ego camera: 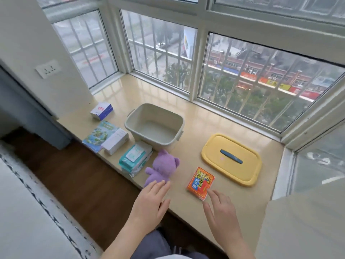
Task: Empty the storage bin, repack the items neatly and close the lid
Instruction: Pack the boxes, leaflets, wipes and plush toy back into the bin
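Note:
The pale grey storage bin (169, 116) stands empty on the beige window ledge (201, 124). Its yellow lid (231, 161), with a dark blue handle, lies flat to the right. A purple plush bear (164, 166) lies in front of the bin, and an orange-red packet (201, 182) lies to its right. My left hand (151, 200) is spread, its fingertips at the plush's lower edge. My right hand (222, 210) is spread too, its index fingertip touching the packet's near corner. Neither hand holds anything.
Left of the bin lie a teal wet-wipes pack (135, 157), a white box (114, 140) on a green booklet (97, 135), and a blue-white box (101, 110). Barred windows (242, 81) close the ledge at the back and right. A wall socket (48, 68) sits left.

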### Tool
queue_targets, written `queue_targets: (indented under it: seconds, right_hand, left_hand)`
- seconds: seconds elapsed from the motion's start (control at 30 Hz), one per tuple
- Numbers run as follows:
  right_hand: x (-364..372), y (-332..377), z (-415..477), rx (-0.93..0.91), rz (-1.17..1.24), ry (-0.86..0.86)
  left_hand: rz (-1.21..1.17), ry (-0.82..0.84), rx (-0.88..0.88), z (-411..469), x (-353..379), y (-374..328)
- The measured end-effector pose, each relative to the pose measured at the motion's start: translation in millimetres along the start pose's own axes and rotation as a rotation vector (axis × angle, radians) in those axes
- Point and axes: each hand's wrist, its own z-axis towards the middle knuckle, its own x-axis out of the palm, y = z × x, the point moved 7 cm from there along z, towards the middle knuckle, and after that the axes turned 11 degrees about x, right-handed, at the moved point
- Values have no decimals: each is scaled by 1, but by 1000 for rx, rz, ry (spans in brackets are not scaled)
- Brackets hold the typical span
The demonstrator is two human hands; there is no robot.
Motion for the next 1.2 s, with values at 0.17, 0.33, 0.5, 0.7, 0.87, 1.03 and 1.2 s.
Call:
queue_targets:
  seconds: [0.17,0.33,0.5,0.7,0.87,1.03,1.2]
  right_hand:
    - [13,50,27,-77,17,-14]
    - [37,124,59,-171,18,-29]
    - [92,206,79,-218,19,-47]
    - [165,318,85,-172,17,17]
    - [190,396,110,-123,11,45]
    - [205,445,152,-160,10,33]
    - [239,467,199,-152,-17,56]
  left_hand:
    - [-4,-131,-170,-15,-52,47]
    - [9,-177,-294,-40,-90,115]
    - [5,-121,-351,-84,-110,207]
    - [24,-42,-387,-129,-155,326]
    - [-13,-45,-388,-128,-199,406]
    - [-64,-77,-408,-108,-213,468]
    - [-69,-13,-447,-91,-197,514]
